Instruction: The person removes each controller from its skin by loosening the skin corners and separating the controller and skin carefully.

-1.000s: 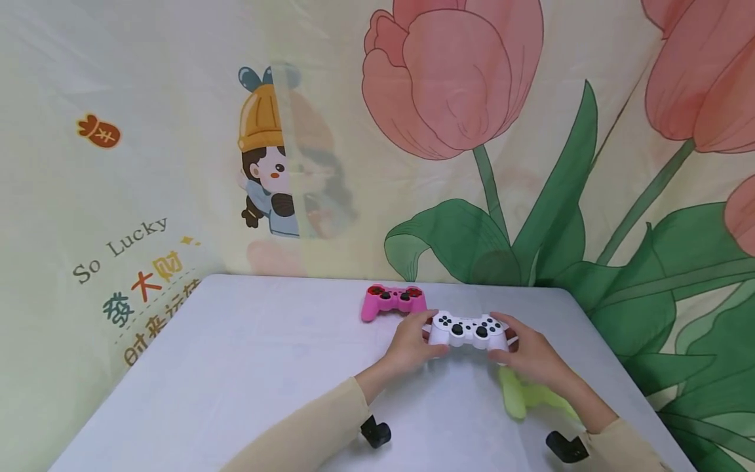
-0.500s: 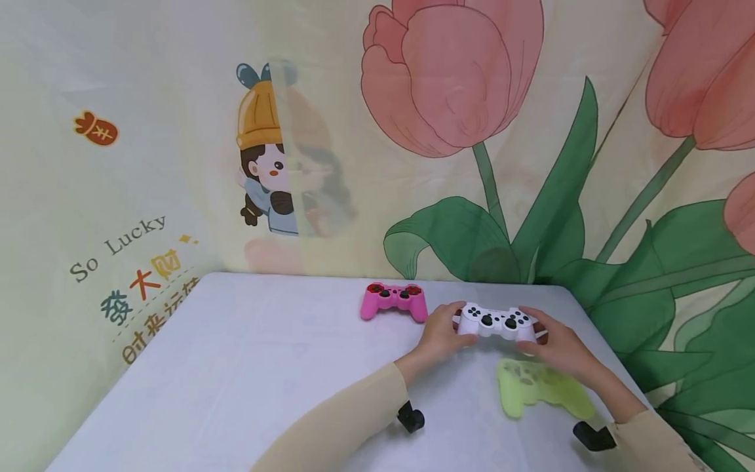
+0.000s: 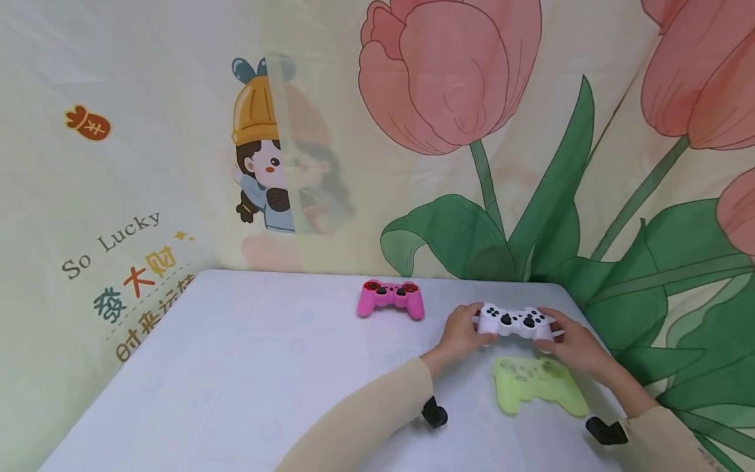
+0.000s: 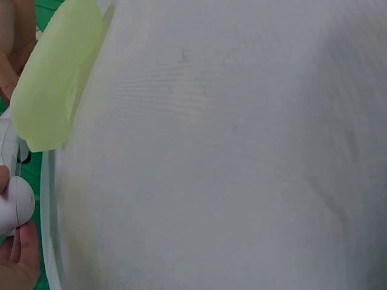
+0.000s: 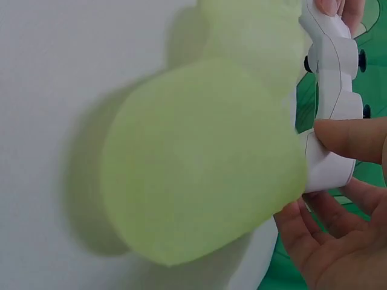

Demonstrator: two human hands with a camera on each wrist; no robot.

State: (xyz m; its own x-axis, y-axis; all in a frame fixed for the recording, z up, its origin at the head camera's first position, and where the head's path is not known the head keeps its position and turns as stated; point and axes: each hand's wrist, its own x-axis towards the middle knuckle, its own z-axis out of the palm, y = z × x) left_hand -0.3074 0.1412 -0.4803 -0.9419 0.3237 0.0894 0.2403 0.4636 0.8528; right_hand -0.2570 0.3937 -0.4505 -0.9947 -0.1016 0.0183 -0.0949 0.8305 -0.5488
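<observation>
Both hands hold a white game controller (image 3: 516,320) near the table's far right, its buttons and black sticks facing up toward the head camera. The left hand (image 3: 463,333) grips its left end, thumb on the near side. At the other end the right hand (image 3: 577,345) does the same; in the right wrist view its thumb and fingers pinch the white grip (image 5: 329,160). Nearer the person than the white controller lies a pale green silicone controller cover (image 3: 538,385), with no controller visible in it. It fills much of the right wrist view.
A pink controller (image 3: 390,298) with red and black controls lies at the table's back edge, left of the hands. The white-covered table (image 3: 248,367) meets a printed cloth (image 3: 330,131) behind it. A small black device (image 3: 435,413) sits on the left wrist.
Both hands have carried the white controller to the right, away from the pink one. The green cover, earlier partly hidden by the right hand and arm, now shows fully.
</observation>
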